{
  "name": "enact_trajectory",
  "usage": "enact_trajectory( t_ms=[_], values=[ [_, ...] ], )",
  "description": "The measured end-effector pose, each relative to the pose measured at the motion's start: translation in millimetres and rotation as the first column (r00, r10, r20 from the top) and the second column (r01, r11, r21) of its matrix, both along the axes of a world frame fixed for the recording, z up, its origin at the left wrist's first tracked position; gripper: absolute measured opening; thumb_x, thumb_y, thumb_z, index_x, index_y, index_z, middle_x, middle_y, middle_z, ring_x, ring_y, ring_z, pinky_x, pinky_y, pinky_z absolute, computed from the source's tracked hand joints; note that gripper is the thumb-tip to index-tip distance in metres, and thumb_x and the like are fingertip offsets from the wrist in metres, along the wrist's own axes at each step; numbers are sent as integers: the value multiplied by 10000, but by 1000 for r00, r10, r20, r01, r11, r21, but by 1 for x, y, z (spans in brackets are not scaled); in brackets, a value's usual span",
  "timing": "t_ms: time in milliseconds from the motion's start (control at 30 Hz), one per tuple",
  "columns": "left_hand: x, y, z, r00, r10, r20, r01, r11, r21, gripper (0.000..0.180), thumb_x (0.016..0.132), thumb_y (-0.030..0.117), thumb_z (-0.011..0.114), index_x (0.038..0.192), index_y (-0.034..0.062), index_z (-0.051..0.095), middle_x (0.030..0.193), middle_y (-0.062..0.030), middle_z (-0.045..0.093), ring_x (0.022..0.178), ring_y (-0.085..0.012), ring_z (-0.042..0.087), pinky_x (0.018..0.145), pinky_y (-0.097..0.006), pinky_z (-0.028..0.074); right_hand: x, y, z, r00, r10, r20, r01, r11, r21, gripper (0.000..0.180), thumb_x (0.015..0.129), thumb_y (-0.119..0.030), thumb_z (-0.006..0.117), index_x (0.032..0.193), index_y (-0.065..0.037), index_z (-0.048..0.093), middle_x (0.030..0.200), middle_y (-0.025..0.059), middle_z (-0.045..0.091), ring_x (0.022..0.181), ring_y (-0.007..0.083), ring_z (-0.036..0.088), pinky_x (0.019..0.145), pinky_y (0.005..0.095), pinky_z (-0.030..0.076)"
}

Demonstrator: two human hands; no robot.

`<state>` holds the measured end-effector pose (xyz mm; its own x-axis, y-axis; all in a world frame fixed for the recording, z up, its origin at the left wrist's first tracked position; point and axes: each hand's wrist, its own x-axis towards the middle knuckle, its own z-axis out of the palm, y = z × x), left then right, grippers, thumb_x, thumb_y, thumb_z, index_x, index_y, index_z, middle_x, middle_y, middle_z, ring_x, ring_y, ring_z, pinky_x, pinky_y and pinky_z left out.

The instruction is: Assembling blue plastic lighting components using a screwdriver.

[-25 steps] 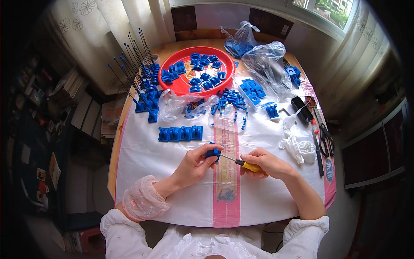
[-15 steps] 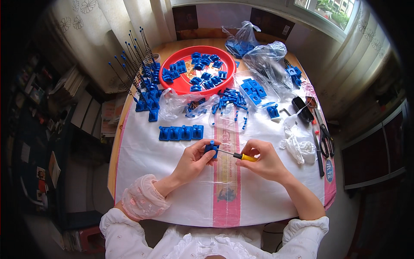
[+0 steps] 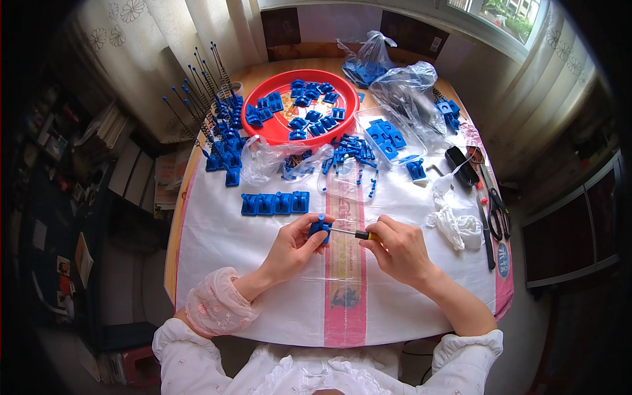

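Observation:
Between thumb and fingers, my left hand (image 3: 295, 242) grips a small blue plastic part (image 3: 320, 226) with a round knob on top, above the middle of the table. My right hand (image 3: 399, 247) is closed round the yellow handle of a screwdriver (image 3: 345, 232). Its metal shaft points left, and the tip meets the side of the blue part; the exact contact is hidden. Just beyond my left hand, a row of several blue assembled parts (image 3: 274, 203) lies on the tablecloth.
A red round tray (image 3: 249, 125) holds several blue pieces. At the far left stand blue bases with upright black springs (image 3: 209, 76). Clear plastic bags (image 3: 408, 82) and a tub of blue plates (image 3: 386, 138) lie beyond. Scissors (image 3: 498, 214) rest at the right edge, beside a crumpled white bag (image 3: 454, 220).
My right hand has turned, its fingers now wrapped further over the screwdriver handle. My left hand and the blue part have hardly moved.

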<state>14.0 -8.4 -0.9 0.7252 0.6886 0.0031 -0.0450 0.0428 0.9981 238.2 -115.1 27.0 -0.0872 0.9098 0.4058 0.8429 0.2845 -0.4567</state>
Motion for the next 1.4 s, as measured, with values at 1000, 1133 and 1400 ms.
enact_trajectory(
  t_ms=[1000,1133,1400],
  values=[
    [0,2,1,999,-6,38,7,999,-32,264,1009,65,581,1268,17,596,909,-12,648,779,-63,588,696,-214,489,3,2,-5,828,-22,-560,-193,927,-321,243,850,-151,773,918,-20,579,848,89,644,675,178,665,548,304,502],
    [0,2,1,1000,-1,19,2,999,-41,267,1007,73,590,1267,13,600,909,-15,659,774,-63,595,692,-213,493,-6,-4,5,999,29,-24,-29,999,-27,216,852,-137,746,864,-18,566,797,97,576,640,253,636,542,345,487],
    [-2,4,-3,1000,-10,10,11,1000,-26,281,995,73,615,1271,17,603,939,-35,674,795,-65,630,709,-208,532,-8,-7,2,1000,10,-24,-10,999,-33,198,853,-135,759,875,-1,615,768,93,596,606,260,622,524,371,464]
  ],
)
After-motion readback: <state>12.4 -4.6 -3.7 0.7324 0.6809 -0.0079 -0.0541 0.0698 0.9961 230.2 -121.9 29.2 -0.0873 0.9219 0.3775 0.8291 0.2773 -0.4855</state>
